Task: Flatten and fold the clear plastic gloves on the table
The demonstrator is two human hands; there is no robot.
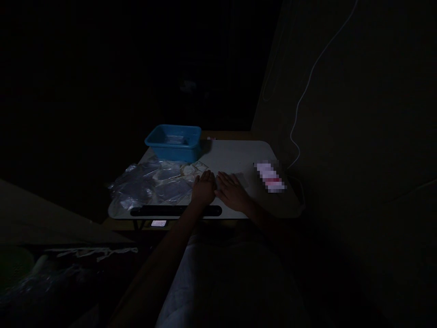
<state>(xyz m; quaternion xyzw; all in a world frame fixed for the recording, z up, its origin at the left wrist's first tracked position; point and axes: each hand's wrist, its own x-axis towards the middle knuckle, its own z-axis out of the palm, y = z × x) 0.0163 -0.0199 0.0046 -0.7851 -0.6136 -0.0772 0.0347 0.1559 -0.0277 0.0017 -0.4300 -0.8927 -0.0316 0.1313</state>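
My left hand (204, 189) lies palm down on the pale folding table (235, 152), its fingers stretched forward. Beside it my right hand (232, 191) rests flat with its fingers apart, close to my left. A small translucent sheet or bag (243, 180) shows just past my right fingertips. Clear plastic bags (139, 184) are heaped to the left of my left hand, and small flat pale packets (194, 168) lie just ahead of it. Whether anything is under my palms is hidden.
At the table's back left stands a blue basin (175, 152) with something pale inside. A blurred lit device (271, 176) lies at the right. A black strip (153, 211) runs along the front edge. A white cable (309, 82) hangs at the right wall. The room is very dark.
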